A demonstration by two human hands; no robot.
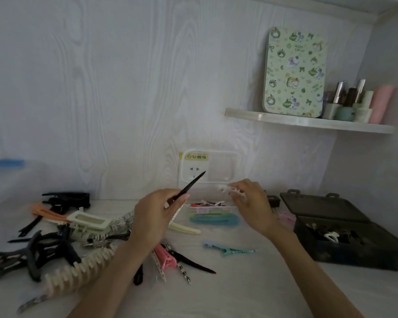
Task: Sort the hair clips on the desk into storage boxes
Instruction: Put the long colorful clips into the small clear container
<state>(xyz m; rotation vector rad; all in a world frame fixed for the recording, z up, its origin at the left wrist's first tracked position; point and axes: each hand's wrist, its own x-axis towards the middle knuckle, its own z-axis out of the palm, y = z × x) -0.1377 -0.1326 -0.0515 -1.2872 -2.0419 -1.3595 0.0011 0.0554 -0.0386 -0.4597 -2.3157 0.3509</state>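
Note:
My left hand [155,214] grips a long black pointed hair clip [191,185] that angles up to the right; a spotted white clip also sticks out below its fingers. My right hand [251,203] pinches a small white clip [226,188] above a clear storage box [213,214] that holds small clips and blue-green ones. A dark storage box [345,235] stands open at the right with clips inside. Many loose clips lie on the desk: black claw clips [37,253], a cream spiral clip [78,269], a pink clip [164,258], a teal and blue clip [230,249].
A clear bin with a blue lid [7,177] stands at the far left. On the back wall is a covered power socket [207,168]. A shelf [308,121] at the upper right carries a patterned tin and several bottles.

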